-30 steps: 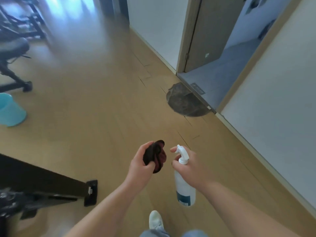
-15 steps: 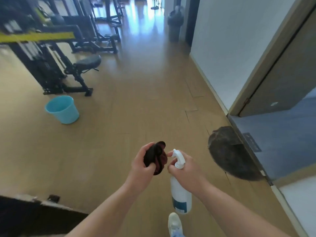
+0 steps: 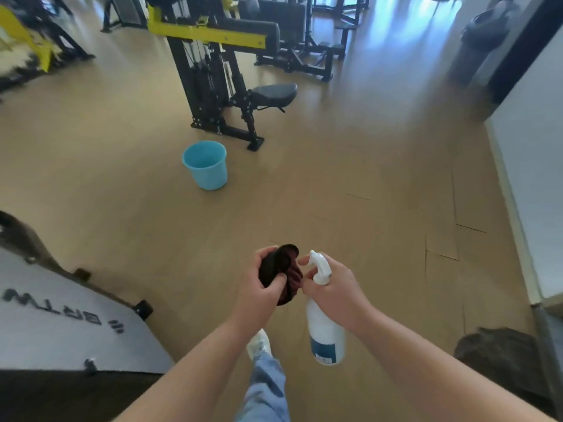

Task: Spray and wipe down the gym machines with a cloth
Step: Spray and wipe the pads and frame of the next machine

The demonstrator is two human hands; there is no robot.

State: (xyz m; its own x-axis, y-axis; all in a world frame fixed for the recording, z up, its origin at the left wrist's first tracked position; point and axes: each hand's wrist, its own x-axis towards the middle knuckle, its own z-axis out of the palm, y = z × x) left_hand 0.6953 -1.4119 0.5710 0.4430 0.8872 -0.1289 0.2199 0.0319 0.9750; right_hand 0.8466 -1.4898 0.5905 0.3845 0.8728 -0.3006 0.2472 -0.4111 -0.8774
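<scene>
My left hand (image 3: 262,292) grips a bunched dark red cloth (image 3: 281,271) in front of me. Right beside it, my right hand (image 3: 333,289) holds a white spray bottle (image 3: 324,330) by its neck, forefinger near the trigger, nozzle pointing at the cloth. A black and yellow gym machine (image 3: 213,71) with a padded seat (image 3: 274,92) stands ahead on the wooden floor. Another machine's grey base (image 3: 61,318) lies at my lower left.
A light blue bucket (image 3: 207,164) stands on the floor in front of the seated machine. More machines fill the back. A dark bin (image 3: 475,41) stands by the white wall (image 3: 536,178) at right. A dark mat (image 3: 502,354) lies at lower right.
The view has swung left, away from the doorway and toward the gym machines and bucket. Both hands keep the cloth and bottle in the same hold.
</scene>
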